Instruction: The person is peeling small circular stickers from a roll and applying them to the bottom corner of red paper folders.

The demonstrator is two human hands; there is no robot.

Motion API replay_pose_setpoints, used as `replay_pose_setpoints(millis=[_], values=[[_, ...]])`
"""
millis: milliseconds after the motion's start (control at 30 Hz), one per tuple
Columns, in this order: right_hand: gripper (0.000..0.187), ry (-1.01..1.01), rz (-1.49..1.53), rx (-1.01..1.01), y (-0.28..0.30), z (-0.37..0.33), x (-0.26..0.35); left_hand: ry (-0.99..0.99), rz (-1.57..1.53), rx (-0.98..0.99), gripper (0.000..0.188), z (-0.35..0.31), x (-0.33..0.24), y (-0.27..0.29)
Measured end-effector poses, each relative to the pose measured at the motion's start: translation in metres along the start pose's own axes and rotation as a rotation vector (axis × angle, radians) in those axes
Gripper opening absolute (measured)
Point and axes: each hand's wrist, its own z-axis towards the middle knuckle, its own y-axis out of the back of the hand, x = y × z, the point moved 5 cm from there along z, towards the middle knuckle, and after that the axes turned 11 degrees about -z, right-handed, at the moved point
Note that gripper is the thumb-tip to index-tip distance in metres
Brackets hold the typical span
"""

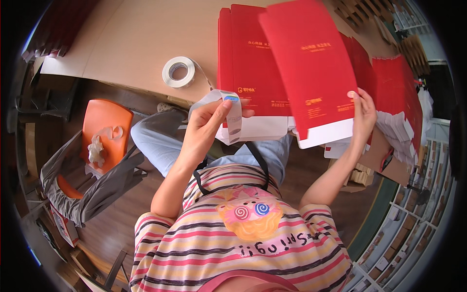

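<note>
My left hand (206, 121) pinches a backing strip of stickers (235, 119) between thumb and fingers. A bluish, shiny sticker shows by the thumb, and the strip loops down below it. The strip leads back to a white sticker roll (168, 73) lying on the table. My right hand (364, 116) grips the lower right corner of a red flattened box (311, 63) with a white bottom flap. Its thumb lies on a small pale round spot at that corner. The raised box is tilted and partly covers a stack of similar red boxes (250, 63).
More red boxes (396, 82) with white edges are piled at the right of the table (126, 44). An orange chair (104, 121) with grey cloth and crumpled strips stands at the left. Shelves of small boxes (404, 233) line the right. Dark red items lie at the far left.
</note>
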Motion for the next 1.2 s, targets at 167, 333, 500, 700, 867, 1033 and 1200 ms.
replay_pose_setpoints(millis=[167,333,500,700,867,1033,1200], values=[[0.019,0.565,-0.559,-0.198,-0.027,-0.024,0.081,0.014,-0.019,0.01,0.04,0.0,0.003,-0.007],[0.019,0.781,-0.061,0.228,-0.106,-0.106,0.152,0.029,-0.036,0.021,0.036,-0.003,0.01,-0.018],[0.019,0.932,-0.165,0.164,-0.113,-0.115,0.152,0.049,-0.097,-0.12,0.044,0.001,0.018,-0.015],[0.02,1.115,-0.305,0.029,-0.119,-0.128,0.151,0.035,0.069,-0.121,0.048,0.016,0.023,-0.011],[0.018,1.157,-0.363,-0.065,-0.125,-0.14,0.143,0.017,-0.003,-0.15,0.046,0.014,0.019,-0.013],[0.018,1.222,-0.426,-0.153,-0.125,-0.145,0.136,0.046,-0.029,-0.159,0.046,0.017,0.026,-0.007],[0.017,1.304,-0.437,-0.174,-0.123,-0.147,0.129,0.072,-0.045,-0.14,0.046,0.016,0.027,-0.009]])
